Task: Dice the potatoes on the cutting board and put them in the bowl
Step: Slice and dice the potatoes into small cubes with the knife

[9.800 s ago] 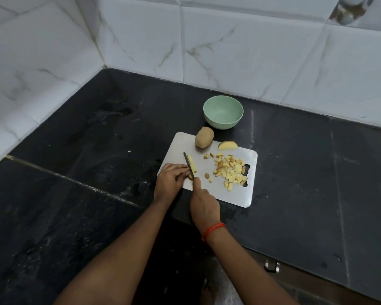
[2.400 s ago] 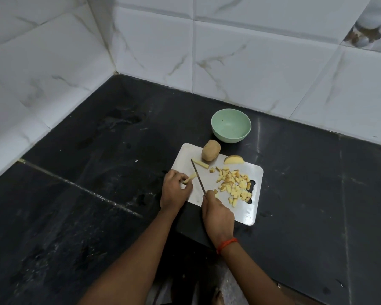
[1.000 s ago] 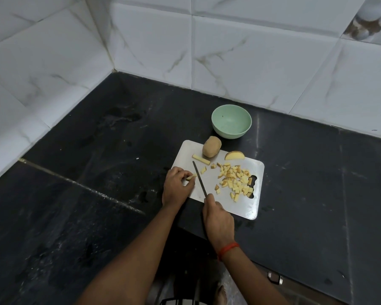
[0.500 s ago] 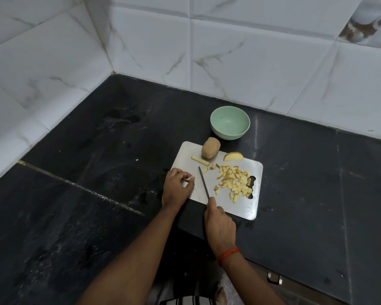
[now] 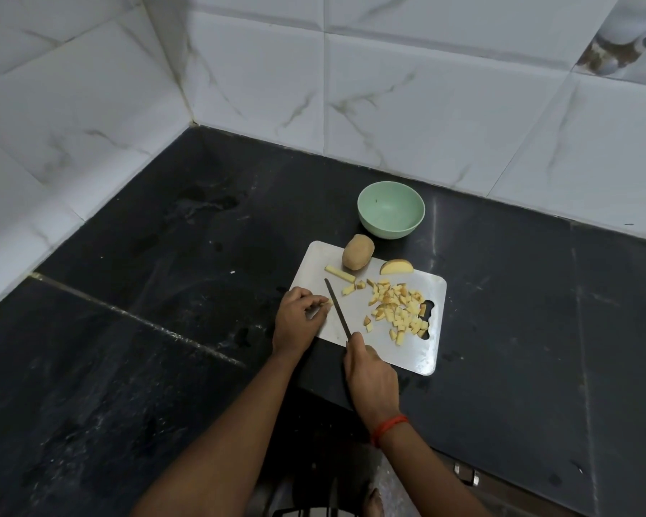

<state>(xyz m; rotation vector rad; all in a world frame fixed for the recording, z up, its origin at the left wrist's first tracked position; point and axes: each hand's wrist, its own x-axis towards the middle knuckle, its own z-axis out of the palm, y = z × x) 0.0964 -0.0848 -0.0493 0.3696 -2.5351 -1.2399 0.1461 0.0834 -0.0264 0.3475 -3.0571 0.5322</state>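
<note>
I see a big black stone tabletop [image 5: 127, 367]. A flat white cutting board [image 5: 414, 348] lies on it, with a pile of yellow potato cubes [image 5: 398, 309] on top. A round green bowl [image 5: 388, 231] sits just behind. A whole brown potato [image 5: 358, 251] lies at the board's far edge. My right hand [image 5: 370, 375] grips a thin dark knife [image 5: 337, 307]. My left hand [image 5: 297, 322] pinches a tiny potato bit [image 5: 328, 302].

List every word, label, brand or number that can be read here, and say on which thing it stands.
None: no text can be read.
The bowl, the cutting board, the knife and the wall tiles bear no visible writing.
The decorated tile at the top right shows a blurred picture, no letters.
</note>
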